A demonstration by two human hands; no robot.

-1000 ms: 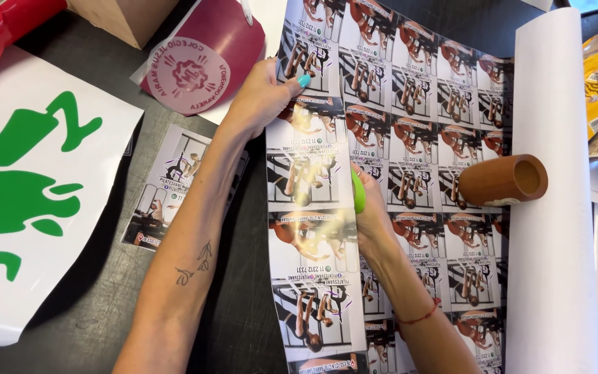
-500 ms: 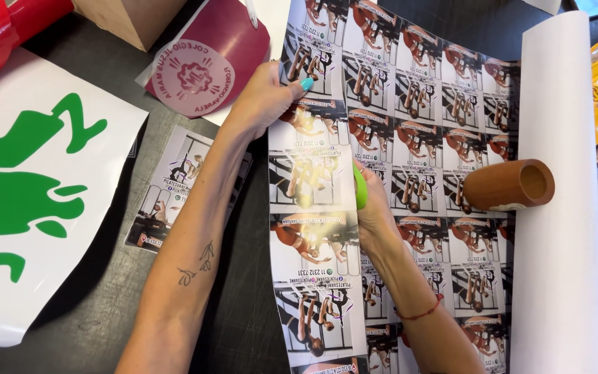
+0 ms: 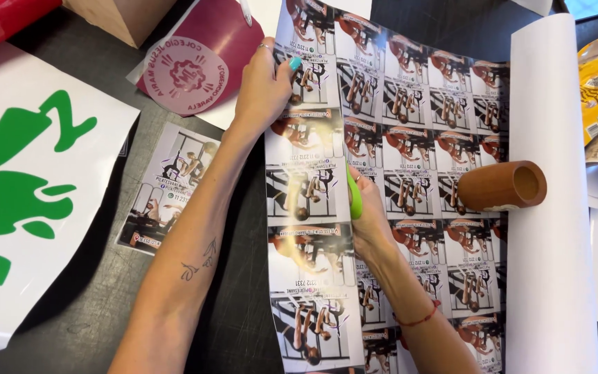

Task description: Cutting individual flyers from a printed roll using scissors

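The left hand (image 3: 261, 90) lies flat, fingers together, pinning the top of a glossy printed strip (image 3: 309, 228). The right hand (image 3: 368, 215), just below it, is clamped on green-handled scissors (image 3: 354, 197) at the strip's right edge, where it joins the printed sheet (image 3: 437, 138). The strip looks thin, light, floppy and slippery, best held at its edges. A brown cardboard tube (image 3: 503, 185) lies right of the right hand.
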